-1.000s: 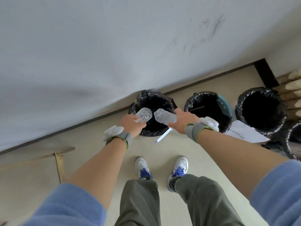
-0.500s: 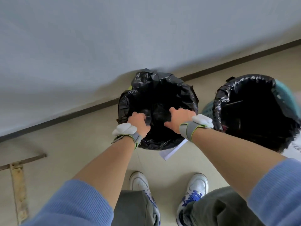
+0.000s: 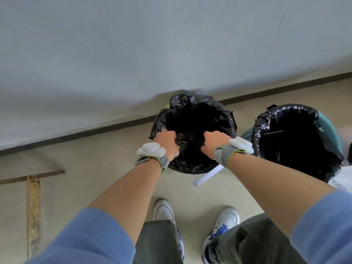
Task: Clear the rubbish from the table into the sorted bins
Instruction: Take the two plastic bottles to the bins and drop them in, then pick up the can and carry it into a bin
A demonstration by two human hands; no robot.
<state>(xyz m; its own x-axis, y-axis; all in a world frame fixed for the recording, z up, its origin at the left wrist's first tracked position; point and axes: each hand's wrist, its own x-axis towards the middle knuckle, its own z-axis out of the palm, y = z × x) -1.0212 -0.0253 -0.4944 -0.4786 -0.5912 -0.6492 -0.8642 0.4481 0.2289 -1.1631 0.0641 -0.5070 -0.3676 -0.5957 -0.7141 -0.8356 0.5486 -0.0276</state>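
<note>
Head: hands [image 3: 165,142] [image 3: 214,143] over black-lined bin [image 3: 224,116]

Crinkled glossy black plastic liner of the round bin [image 3: 192,166], teal perforated plastic wall of the second bin [image 3: 247,133], smooth white paper sheet [image 3: 207,176], rough rusty metal strip [image 3: 33,202], ribbed blue knit sleeve [image 3: 91,239].
</note>
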